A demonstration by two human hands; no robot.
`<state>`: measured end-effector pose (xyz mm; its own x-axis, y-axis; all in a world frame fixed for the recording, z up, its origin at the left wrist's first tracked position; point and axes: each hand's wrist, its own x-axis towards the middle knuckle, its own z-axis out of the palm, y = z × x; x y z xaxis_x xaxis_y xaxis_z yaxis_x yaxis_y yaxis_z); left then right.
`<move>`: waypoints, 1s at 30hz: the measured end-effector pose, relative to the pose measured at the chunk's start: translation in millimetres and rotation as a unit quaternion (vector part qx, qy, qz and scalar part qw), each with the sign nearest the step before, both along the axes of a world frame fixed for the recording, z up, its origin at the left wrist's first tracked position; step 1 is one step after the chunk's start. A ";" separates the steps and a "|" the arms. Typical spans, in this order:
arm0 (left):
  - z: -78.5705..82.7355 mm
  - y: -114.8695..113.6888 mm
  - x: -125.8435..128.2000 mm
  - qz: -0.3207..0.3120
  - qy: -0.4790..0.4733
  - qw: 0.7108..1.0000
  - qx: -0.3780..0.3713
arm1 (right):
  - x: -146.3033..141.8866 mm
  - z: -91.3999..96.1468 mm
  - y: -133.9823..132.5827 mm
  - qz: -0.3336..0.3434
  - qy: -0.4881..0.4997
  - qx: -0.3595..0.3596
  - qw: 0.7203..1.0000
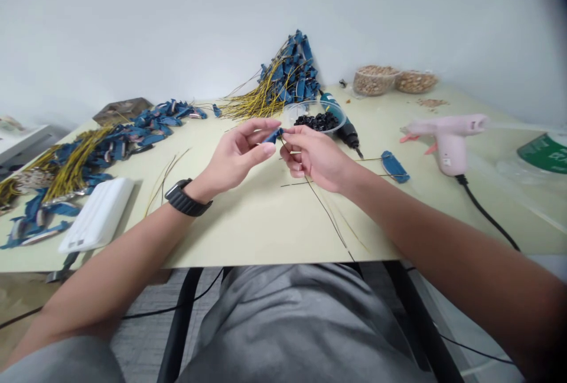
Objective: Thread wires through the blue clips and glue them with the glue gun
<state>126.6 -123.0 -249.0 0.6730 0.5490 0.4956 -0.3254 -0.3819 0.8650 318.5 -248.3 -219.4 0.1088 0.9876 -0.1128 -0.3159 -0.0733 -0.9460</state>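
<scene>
We find only one bit of lettering: large white capitals on a green label point(546, 156) at the far right. The picture's edge cuts them off, so we make out what looks like "EX" and no more. Nothing else carries readable text.
</scene>
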 end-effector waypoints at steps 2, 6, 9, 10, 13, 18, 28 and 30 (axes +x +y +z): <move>0.2 0.8 -0.5 0.003 -0.001 0.999 0.043 | -0.1 2.1 -0.6 0.023 0.021 -0.008 0.999; 1.3 -2.3 -0.5 0.016 0.013 0.997 0.071 | -0.6 7.3 -1.6 0.027 0.054 -0.007 0.998; 2.4 -5.6 -0.5 0.027 0.014 0.997 0.067 | 0.0 8.5 -1.0 0.029 0.071 -0.007 0.997; 2.8 -6.6 -0.5 0.029 0.013 0.997 0.064 | 0.2 8.3 -0.7 0.031 0.076 -0.008 0.997; 3.0 -8.8 -0.3 0.033 0.016 0.998 0.054 | -0.2 7.6 0.1 0.035 0.083 -0.005 0.996; 1.2 -10.6 1.2 0.039 0.014 0.998 0.057 | -2.4 6.8 0.4 0.031 0.081 -0.005 0.996; 0.6 -8.9 1.6 0.040 0.020 0.997 0.061 | -4.4 6.1 -0.5 0.043 0.091 -0.007 0.995; 1.0 -8.6 2.0 0.034 0.017 0.997 0.061 | -4.6 6.4 -0.6 0.036 0.093 -0.011 0.995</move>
<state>128.5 -131.5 -248.0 0.6544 0.5299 0.5394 -0.2668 -0.5057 0.8204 313.8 -249.0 -213.0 0.0124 0.9893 -0.1453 -0.4781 -0.1217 -0.8698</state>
